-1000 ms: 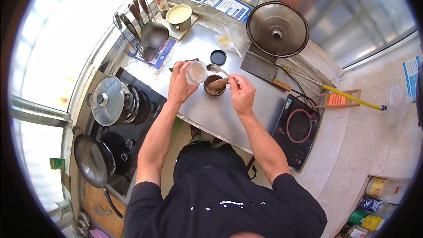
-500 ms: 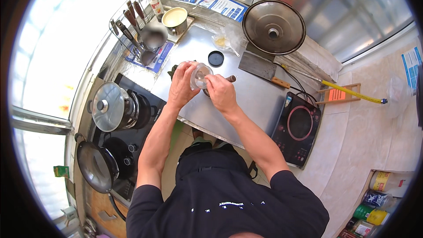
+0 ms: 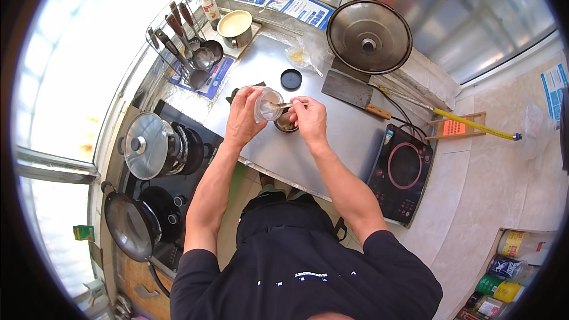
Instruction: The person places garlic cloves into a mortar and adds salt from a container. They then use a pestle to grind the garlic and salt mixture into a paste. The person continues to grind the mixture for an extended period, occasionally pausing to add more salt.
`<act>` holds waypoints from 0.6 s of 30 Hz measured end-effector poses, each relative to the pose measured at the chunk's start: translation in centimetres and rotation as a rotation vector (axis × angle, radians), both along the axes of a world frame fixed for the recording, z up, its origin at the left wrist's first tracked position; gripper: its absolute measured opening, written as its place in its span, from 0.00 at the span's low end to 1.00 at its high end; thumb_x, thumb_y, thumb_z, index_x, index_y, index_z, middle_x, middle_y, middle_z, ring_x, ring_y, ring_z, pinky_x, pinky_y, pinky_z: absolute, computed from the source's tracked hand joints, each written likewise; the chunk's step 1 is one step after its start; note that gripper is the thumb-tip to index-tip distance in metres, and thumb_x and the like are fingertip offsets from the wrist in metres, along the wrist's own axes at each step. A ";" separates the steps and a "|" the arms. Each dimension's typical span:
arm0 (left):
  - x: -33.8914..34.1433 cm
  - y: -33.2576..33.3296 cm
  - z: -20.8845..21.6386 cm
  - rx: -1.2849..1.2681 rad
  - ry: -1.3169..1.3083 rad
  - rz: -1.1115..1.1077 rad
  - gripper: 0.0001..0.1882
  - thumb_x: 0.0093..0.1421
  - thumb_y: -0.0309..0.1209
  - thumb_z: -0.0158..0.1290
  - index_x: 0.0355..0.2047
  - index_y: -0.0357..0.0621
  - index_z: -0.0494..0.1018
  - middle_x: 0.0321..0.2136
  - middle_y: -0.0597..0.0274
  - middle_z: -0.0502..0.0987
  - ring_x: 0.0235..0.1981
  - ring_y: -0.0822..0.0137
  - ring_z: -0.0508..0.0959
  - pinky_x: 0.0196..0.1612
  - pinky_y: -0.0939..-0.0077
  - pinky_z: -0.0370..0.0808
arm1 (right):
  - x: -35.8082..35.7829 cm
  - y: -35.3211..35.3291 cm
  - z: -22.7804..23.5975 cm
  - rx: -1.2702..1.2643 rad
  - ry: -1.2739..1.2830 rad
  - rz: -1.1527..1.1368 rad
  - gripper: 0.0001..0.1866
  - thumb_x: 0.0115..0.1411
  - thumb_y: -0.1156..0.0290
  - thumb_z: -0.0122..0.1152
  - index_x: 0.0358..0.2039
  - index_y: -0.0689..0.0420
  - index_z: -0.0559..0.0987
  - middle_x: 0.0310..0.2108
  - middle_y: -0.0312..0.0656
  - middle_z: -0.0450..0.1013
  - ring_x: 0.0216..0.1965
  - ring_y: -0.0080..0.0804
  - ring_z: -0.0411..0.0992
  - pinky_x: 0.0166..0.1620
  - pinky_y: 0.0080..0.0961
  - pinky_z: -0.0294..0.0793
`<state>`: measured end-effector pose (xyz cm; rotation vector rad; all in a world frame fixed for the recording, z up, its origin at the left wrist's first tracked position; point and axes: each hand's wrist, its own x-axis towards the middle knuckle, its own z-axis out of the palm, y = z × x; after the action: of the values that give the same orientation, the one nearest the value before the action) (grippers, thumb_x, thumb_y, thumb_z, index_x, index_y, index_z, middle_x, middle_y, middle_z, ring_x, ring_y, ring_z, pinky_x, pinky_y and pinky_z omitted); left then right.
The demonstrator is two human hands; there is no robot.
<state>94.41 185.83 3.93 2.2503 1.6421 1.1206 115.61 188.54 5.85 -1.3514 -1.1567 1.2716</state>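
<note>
My left hand is closed around a clear plastic jar, tilted with its mouth toward the right. A spoon is pinched in my right hand, its head inside the jar's mouth. Some pale stuff shows in the jar, too small to make out. Just below the jar, a small dark-rimmed bowl stands on the metal worktop, partly hidden by my right hand; it has something brownish in it. A round black lid lies beyond the jar. Something dark green sits behind my left hand.
A cleaver and an induction cooker lie to the right, a large round pan lid behind. A plastic bag and enamel mug stand at the back. Left are a ladle rack, lidded pot and wok.
My right hand has drawn back a little to the right from the jar's mouth, so the spoon's shaft and the bowl below now show. The left hand and jar have barely moved.
</note>
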 end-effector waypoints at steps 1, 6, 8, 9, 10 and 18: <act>0.0 0.0 0.0 -0.005 -0.003 -0.001 0.53 0.39 0.24 0.76 0.67 0.48 0.65 0.64 0.50 0.67 0.68 0.44 0.68 0.70 0.52 0.69 | 0.2 0.1 0.0 -0.029 0.043 -0.010 0.12 0.72 0.68 0.63 0.44 0.66 0.86 0.29 0.42 0.84 0.21 0.22 0.78 0.25 0.23 0.76; -0.3 0.3 -0.4 -0.028 0.028 0.048 0.52 0.41 0.23 0.76 0.68 0.48 0.65 0.63 0.49 0.67 0.67 0.43 0.69 0.69 0.53 0.70 | 1.0 0.4 -0.2 -0.031 0.129 -0.035 0.12 0.74 0.69 0.62 0.44 0.66 0.85 0.28 0.41 0.83 0.22 0.19 0.76 0.23 0.20 0.74; -0.5 0.3 -0.7 -0.027 0.022 0.084 0.52 0.41 0.24 0.77 0.68 0.48 0.64 0.63 0.49 0.67 0.66 0.43 0.69 0.68 0.53 0.71 | 1.5 0.3 -0.2 -0.028 0.153 -0.039 0.12 0.74 0.69 0.61 0.44 0.66 0.85 0.28 0.40 0.82 0.22 0.19 0.76 0.24 0.19 0.73; -0.7 0.4 -0.9 -0.017 0.017 0.106 0.52 0.42 0.24 0.77 0.68 0.48 0.64 0.63 0.49 0.67 0.65 0.43 0.70 0.68 0.53 0.71 | 1.8 0.2 0.0 -0.014 0.153 -0.048 0.12 0.74 0.69 0.62 0.44 0.66 0.85 0.28 0.40 0.82 0.22 0.18 0.76 0.24 0.19 0.73; -0.9 0.4 -1.2 -0.007 0.011 0.129 0.52 0.42 0.24 0.77 0.68 0.48 0.64 0.63 0.49 0.66 0.65 0.43 0.70 0.67 0.53 0.71 | 2.1 0.1 0.2 0.000 0.154 -0.057 0.12 0.74 0.69 0.62 0.44 0.66 0.85 0.28 0.40 0.82 0.23 0.18 0.76 0.24 0.19 0.73; -1.6 0.6 -1.8 -0.065 -0.047 0.205 0.54 0.42 0.25 0.78 0.69 0.47 0.63 0.63 0.48 0.65 0.63 0.42 0.71 0.65 0.53 0.73 | 4.1 -1.4 0.3 0.415 -0.318 0.005 0.08 0.70 0.72 0.65 0.45 0.60 0.86 0.32 0.43 0.83 0.29 0.34 0.81 0.35 0.30 0.80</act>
<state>92.81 186.46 2.11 2.0377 1.8951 1.1363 119.73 187.11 6.14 -1.2580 -1.5444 0.7741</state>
